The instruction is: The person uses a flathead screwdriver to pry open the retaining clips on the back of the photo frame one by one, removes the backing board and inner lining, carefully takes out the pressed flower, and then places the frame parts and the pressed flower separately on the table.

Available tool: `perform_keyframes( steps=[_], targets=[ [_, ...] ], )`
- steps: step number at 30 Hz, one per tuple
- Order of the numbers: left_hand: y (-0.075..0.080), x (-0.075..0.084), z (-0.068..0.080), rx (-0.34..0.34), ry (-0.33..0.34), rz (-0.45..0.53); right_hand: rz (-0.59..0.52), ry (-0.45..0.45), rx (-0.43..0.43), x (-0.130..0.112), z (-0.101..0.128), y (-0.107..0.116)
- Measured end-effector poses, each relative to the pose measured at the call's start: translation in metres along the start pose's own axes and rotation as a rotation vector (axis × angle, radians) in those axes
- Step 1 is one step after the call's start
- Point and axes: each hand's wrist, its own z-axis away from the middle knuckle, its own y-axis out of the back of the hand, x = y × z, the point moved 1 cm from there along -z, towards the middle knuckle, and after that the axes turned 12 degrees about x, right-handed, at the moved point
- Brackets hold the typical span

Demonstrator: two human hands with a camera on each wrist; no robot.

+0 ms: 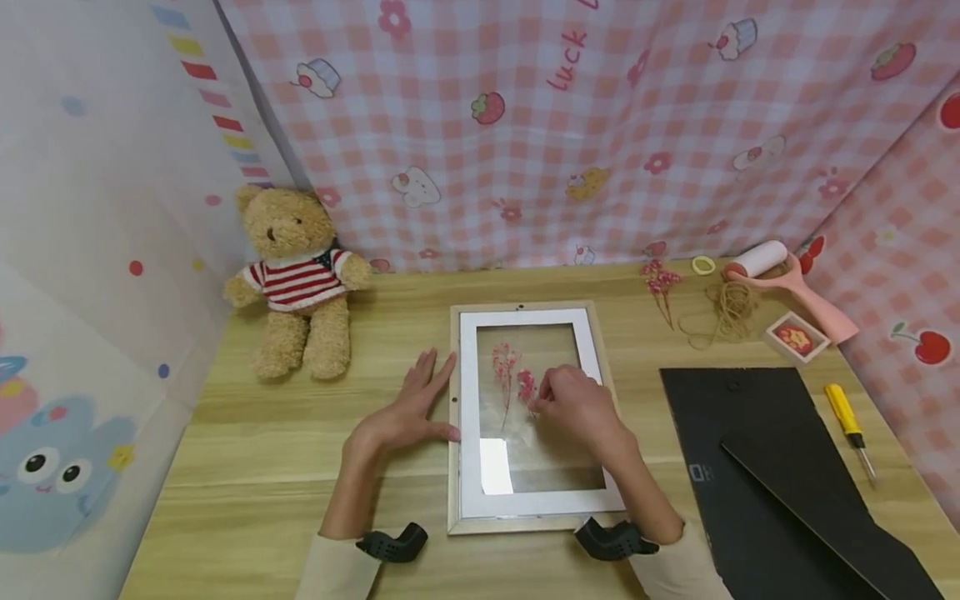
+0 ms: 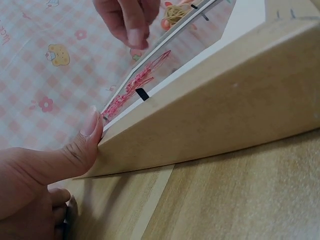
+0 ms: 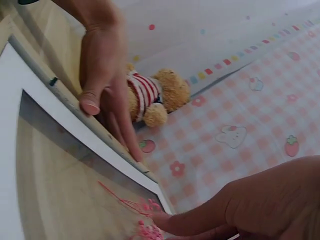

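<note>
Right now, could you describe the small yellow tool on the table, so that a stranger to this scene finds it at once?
Start at the wooden table and go to its right edge, beside the black backing boards. The screwdriver lies there, flat on the wood, apart from the boards. Its yellow handle and thin metal shaft set it apart from the pink lint roller farther back.

A wooden frame [image 1: 528,417] with white mat lies flat at table centre; pink dried flowers [image 1: 514,375] rest on its glass toward 12 o'clock.
</note>
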Motion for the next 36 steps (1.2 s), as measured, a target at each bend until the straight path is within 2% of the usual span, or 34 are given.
perform_keyframes(
  steps=[6, 12, 17, 28, 36],
  targets=[
    [-0.001, -0.003, -0.002, -0.001, -0.004, -0.002, 0.105, 0.020, 0.037, -0.001, 0.000, -0.015],
    [-0.002, -0.009, -0.004, 0.003, -0.005, -0.003, 0.094, 0.052, 0.070, -0.003, 0.002, -0.024],
    [-0.002, -0.008, -0.004, 0.006, -0.007, -0.006, 0.069, 0.062, 0.051, -0.005, 0.001, -0.025],
    [0.000, 0.001, -0.001, -0.005, 0.003, -0.003, -0.074, 0.006, -0.069, 0.007, -0.003, -0.019],
    [0.000, -0.001, -0.001, -0.002, 0.005, -0.002, -0.274, 0.093, -0.098, 0.020, -0.010, -0.005]
  ],
)
